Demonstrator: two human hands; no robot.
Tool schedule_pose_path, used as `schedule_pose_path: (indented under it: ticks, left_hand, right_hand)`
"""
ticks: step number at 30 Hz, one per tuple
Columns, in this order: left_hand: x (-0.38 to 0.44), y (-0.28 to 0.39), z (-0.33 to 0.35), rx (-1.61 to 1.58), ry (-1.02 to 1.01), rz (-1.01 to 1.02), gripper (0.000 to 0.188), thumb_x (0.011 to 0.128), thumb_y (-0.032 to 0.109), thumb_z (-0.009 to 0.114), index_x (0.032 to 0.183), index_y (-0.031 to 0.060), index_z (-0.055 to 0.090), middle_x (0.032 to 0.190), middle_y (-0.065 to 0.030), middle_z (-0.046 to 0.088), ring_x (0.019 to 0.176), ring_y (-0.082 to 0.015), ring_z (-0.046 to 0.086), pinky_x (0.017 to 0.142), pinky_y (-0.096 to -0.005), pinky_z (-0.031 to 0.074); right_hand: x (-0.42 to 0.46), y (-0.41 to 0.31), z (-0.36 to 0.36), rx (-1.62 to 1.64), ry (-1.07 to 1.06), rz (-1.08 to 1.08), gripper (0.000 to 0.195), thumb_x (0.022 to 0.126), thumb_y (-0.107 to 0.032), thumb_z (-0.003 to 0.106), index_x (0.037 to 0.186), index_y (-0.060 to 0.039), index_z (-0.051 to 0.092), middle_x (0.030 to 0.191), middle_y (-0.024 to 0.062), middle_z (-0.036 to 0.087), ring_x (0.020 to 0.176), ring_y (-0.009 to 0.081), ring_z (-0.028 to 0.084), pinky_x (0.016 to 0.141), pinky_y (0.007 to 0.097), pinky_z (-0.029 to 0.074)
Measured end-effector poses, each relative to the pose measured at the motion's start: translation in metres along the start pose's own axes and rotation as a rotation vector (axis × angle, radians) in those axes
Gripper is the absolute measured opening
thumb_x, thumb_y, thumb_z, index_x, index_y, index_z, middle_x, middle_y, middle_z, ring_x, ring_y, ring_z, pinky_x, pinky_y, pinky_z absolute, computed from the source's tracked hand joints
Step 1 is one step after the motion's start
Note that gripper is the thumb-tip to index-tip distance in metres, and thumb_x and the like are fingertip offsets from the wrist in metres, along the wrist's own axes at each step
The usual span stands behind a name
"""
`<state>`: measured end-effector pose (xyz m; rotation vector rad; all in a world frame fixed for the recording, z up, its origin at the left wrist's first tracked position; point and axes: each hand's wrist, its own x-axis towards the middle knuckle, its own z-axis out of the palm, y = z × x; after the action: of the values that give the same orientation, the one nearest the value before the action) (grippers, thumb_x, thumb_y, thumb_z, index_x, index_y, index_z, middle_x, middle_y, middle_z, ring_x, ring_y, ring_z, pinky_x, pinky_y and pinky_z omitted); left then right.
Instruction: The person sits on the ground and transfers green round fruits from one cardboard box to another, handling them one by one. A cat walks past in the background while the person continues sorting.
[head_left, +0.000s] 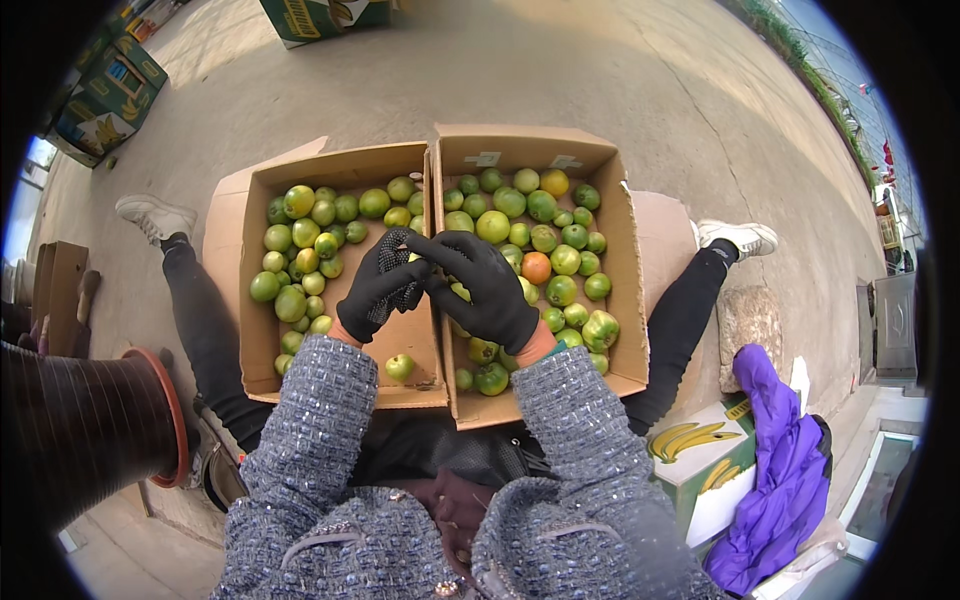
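My left hand (379, 283) and my right hand (484, 289), both in black gloves with dotted palms, meet above the inner walls of two open cardboard boxes. A sliver of a yellow-green tomato (413, 257) shows between the fingers, held in my left hand; most of it is hidden. The right fingertips touch the left fingers there. In the left box (341, 161), green tomatoes (290, 304) line the far and left sides, and a single green tomato (400, 367) lies near the front. The right box (525, 142) holds many green tomatoes (565, 259), plus an orange-red tomato (536, 268).
My outstretched legs flank the boxes, ending in white shoes (739, 238). A dark ribbed pot (97, 424) with a reddish rim stands at left. To the right are a stone block (748, 330), a banana carton (697, 457) and a purple garment (780, 480). More cartons (112, 101) stand farther off.
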<state>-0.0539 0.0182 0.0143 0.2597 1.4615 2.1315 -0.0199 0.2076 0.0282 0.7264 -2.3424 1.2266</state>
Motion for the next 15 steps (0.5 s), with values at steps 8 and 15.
schedule_pose_path:
  ticks: [8, 15]
  left_hand:
    - [0.015, -0.013, -0.017, 0.119, 0.342, 0.048, 0.028, 0.095, 0.023, 0.068, 0.116, 0.0061, 0.061, 0.081, -0.0026, 0.061, 0.065, -0.0109, 0.058, 0.054, -0.0245, 0.045]
    - [0.038, -0.045, -0.049, 1.461, 0.472, 0.442, 0.048, 0.092, 0.016, 0.063, 0.139, 0.0182, 0.054, 0.138, -0.0144, 0.053, 0.120, -0.0329, 0.057, 0.092, -0.0440, 0.053]
  right_hand:
    - [-0.009, 0.021, 0.000, -0.187, 0.279, 0.252, 0.040, 0.083, -0.024, 0.075, 0.119, -0.0101, 0.063, 0.095, 0.0085, 0.066, 0.080, 0.0266, 0.064, 0.073, 0.0397, 0.050]
    - [-0.014, 0.047, -0.034, -0.484, 0.479, 0.362, 0.015, 0.088, -0.019, 0.066, 0.080, -0.0087, 0.059, 0.074, 0.0091, 0.060, 0.068, 0.0312, 0.059, 0.063, 0.0448, 0.043]
